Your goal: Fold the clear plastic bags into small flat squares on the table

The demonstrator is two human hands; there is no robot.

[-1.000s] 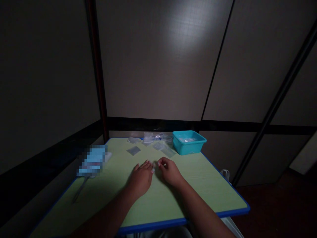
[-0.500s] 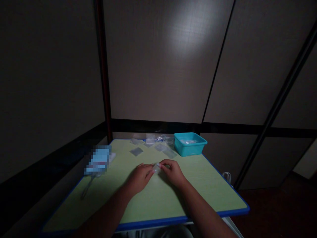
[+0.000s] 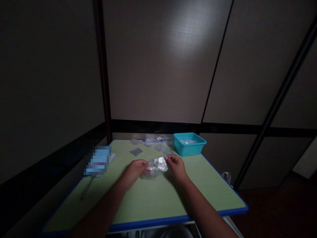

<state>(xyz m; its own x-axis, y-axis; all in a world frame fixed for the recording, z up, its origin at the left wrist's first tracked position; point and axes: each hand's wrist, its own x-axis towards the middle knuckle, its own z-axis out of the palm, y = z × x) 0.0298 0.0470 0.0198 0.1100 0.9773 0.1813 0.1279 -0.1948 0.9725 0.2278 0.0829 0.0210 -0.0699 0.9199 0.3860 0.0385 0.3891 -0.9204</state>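
Observation:
A crinkled clear plastic bag [image 3: 158,166] is stretched between my two hands, just above the table. My left hand [image 3: 135,170] pinches its left end, thumb and fingers together. At the upper right corner, my right hand [image 3: 176,165] grips the bag between thumb and fingertips. Light glints off the bag's creased surface; whether anything lies inside cannot be made out. Beyond the hands, a small flat grey packet [image 3: 136,151] and other clear plastic packets [image 3: 160,147] lie on the table.
The green table [image 3: 208,188] has a blue edge. A turquoise basket [image 3: 190,150] with clear plastic in it stands at the back right. On the left lies a blurred-out blue item [image 3: 99,160] with a loop strap [image 3: 87,187]. Dark panelled walls [image 3: 158,66] rise behind and to the left.
The plastic between my hands, bunched small before, is now spread out wide. My left hand has moved left and my right hand slightly right, so they are farther apart.

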